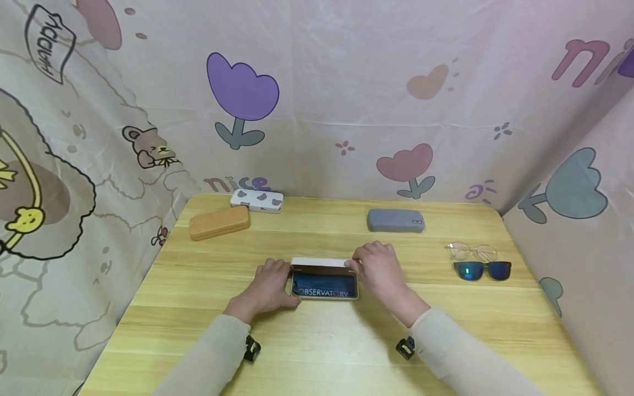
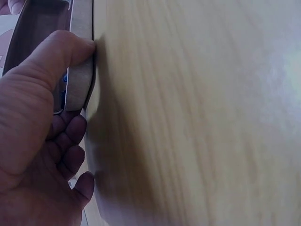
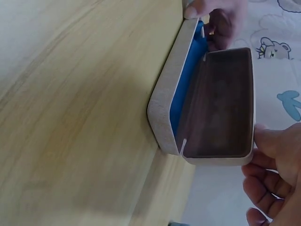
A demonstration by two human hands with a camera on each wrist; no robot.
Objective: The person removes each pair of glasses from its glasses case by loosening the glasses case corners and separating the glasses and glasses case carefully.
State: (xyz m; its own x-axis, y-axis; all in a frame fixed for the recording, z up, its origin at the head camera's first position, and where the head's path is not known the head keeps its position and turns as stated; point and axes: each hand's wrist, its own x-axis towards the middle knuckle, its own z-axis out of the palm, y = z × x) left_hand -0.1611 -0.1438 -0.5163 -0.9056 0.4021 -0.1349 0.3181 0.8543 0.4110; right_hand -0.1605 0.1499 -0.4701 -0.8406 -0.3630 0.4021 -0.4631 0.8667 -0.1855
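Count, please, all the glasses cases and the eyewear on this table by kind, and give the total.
Closed glasses cases: 3 (orange case, patterned white case, grey case)
Open glasses case: 1
Clear-lensed glasses: 1
Blue-lensed sunglasses: 1
Total: 6

"OBSERVATORY" on dark blue cloth [image 1: 324,282]; "HAPPY", partial "ni", and "nice" above worktop's [image 1: 322,346] back-left corner, all on printed curtain [image 1: 337,66].

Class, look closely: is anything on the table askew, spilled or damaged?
Nothing looks spilled or damaged, but the orange case at back left lies askew: it slants, while the grey case sits nearly straight.
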